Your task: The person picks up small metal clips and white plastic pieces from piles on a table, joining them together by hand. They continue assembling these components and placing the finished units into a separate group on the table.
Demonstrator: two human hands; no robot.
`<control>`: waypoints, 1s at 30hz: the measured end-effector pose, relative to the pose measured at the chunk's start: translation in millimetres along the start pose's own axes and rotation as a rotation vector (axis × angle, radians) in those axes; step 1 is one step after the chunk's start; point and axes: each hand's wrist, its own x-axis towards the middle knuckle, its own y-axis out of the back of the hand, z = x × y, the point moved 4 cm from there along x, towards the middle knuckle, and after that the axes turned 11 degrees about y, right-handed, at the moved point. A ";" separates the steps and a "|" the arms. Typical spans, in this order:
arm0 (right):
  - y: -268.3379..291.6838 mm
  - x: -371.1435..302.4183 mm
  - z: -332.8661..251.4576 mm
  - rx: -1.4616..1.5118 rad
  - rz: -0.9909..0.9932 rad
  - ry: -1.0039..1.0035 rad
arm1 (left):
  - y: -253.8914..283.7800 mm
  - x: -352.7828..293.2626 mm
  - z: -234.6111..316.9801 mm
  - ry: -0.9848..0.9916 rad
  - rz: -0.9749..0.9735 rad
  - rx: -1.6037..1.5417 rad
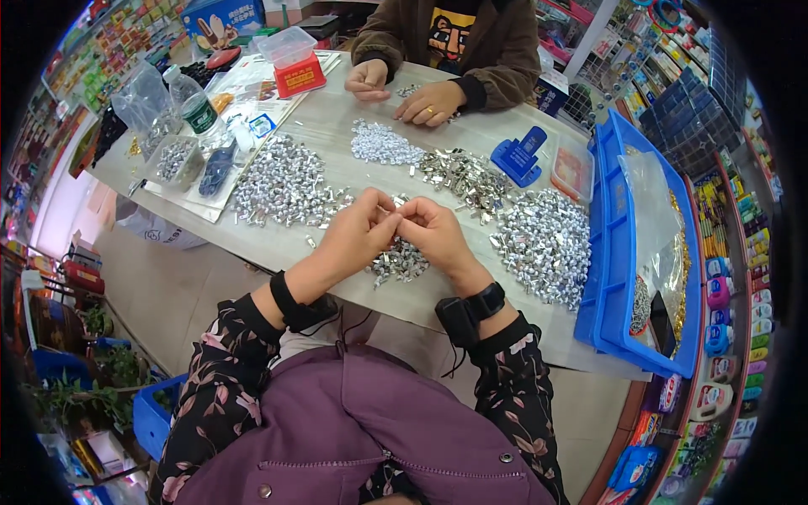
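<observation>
Over the near side of the table (328,172), my left hand (362,231) and my right hand (433,236) meet with thumbs and forefingers pinched together. Whatever sits between the fingertips is too small or hidden to make out. Just beneath them lies a small heap of silvery metal pieces (399,263), partly covered by my hands. To the left spreads a large pile of small silver-and-white parts (282,181). A similar pile (545,246) lies to the right. Beyond my hands are a heap of shiny metal clips (467,178) and a patch of small white pieces (383,143).
A blue plastic crate (604,252) stands along the right edge, near a blue stand (519,157) and a clear box (572,168). A bottle (198,109), a tub of parts (175,160) and a red holder (300,77) occupy the left. Across sits another person (497,50), hands on the table.
</observation>
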 end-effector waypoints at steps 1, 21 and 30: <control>-1.0 0.3 -2.8 -0.001 0.003 0.000 | 2.9 4.0 -2.7 0.082 -0.061 -0.062; 57.9 -0.7 -34.2 -1.330 0.180 0.064 | 24.9 120.0 -4.1 -0.316 -0.043 0.937; 54.1 9.4 -27.7 -1.299 0.200 0.174 | 10.4 137.8 -19.9 -0.413 -0.040 1.114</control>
